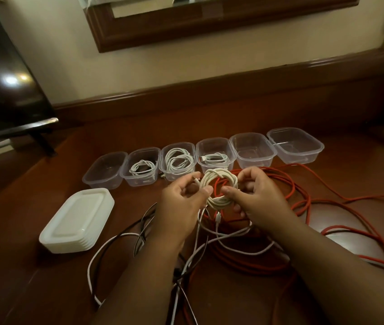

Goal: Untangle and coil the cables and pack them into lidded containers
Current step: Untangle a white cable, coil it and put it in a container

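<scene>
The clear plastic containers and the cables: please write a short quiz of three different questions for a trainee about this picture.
1. How many clear plastic containers stand in the row, and how many already hold a cable?
2. True or false: the stack of white plastic lids lies to the right of the row.
3. What do the left hand and right hand hold? A) the long red cable B) the coiled cream-white cable C) a lid

Key: 1) six, three; 2) false; 3) B

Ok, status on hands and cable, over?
Left hand and right hand both gripping coiled cream cable. Fifth clear plastic container empty. Loose red cord tangled beneath.
</scene>
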Demonstrator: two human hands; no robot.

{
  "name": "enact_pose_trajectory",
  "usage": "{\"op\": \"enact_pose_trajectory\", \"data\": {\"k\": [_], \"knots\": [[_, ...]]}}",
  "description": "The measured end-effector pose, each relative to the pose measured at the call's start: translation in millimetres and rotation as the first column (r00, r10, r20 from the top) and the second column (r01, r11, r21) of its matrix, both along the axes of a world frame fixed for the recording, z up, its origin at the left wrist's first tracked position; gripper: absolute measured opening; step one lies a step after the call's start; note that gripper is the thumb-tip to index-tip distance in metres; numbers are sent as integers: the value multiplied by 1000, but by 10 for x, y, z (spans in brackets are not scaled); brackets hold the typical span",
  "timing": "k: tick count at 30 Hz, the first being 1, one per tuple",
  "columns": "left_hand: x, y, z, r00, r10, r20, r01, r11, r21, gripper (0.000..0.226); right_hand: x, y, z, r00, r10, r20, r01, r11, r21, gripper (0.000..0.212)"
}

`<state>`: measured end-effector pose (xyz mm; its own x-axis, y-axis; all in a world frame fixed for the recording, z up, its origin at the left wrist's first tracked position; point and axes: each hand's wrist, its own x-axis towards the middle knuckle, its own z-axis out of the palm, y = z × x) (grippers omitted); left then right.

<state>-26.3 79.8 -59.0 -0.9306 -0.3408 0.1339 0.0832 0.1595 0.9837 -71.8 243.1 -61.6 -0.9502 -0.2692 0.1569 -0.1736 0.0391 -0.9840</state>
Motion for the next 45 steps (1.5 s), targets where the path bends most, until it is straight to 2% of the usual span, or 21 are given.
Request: {"op": "enact_pose_trajectory", "data": {"k": [2, 5, 8, 11, 14, 18, 25, 27, 29, 32, 35, 37, 39, 40, 42, 45], "knots": [[-7, 7, 9, 1000, 26, -6, -26, 999, 32, 43, 5, 22, 15, 999, -20, -30, 20, 1000, -1, 25], [-48, 31, 22, 991, 128, -34, -126, 990, 62, 32, 1, 59, 45, 999, -24, -39, 24, 1000, -11, 18], [-204, 39, 103, 980, 190, -53, -187, 981, 58, 31, -55, 121, 43, 993, -92, -78, 97, 993, 68, 22], [-542, -42, 236, 967, 237, -93, -244, 967, -72, 32, -127, 163, -14, 988, -124, -93, 138, 978, 156, 20], [-935, -134, 370, 961, 243, -129, -272, 915, -300, 41, -221, 163, -96, 993, -99, -62, 112, 960, 255, 17], [-1368, -173, 416, 975, 198, -95, -219, 828, -517, 38, -300, 149, -174, 999, -43, -33, 52, 925, 376, 19], [-1993, -151, 319, 970, 222, 100, -88, 704, -705, 14, -403, 138, -225, 997, -17, -80, 55, 864, 500, 20], [-2090, -112, 307, 966, 200, 163, 6, 615, -789, 13, -408, 118, -237, 989, 14, -150, 74, 820, 568, 18], [-2168, -91, 286, 969, 191, 159, 40, 511, -858, 15, -402, 95, -228, 977, 65, -203, 88, 746, 661, 16], [-2232, -109, 223, 970, 192, 151, 82, 326, -942, 26, -378, 80, -203, 974, 121, -190, 73, 627, 776, 30], [-2235, -135, 149, 979, 162, 124, 94, 179, -979, 32, -359, 80, -197, 975, 126, -186, 72, 608, 791, 41], [-2210, -130, 134, 993, 39, 111, 106, 121, -987, 38, -351, 82, -189, 970, 108, -220, 110, 609, 786, 44], [-2159, -107, 147, 972, -36, 232, 234, 88, -968, 46, -351, 88, -195, 966, 109, -236, 136, 563, 815, 51], [-2141, -103, 156, 949, -21, 315, 315, 94, -944, 52, -351, 93, -202, 969, 115, -218, 126, 529, 839, 57], [-2130, -123, 170, 901, 19, 433, 425, 159, -891, 62, -350, 99, -224, 981, 134, -139, 63, 458, 887, 68], [-2114, -136, 179, 878, 27, 478, 470, 144, -871, 66, -350, 97, -251, 983, 173, -66, -4, 379, 925, 75]]}}
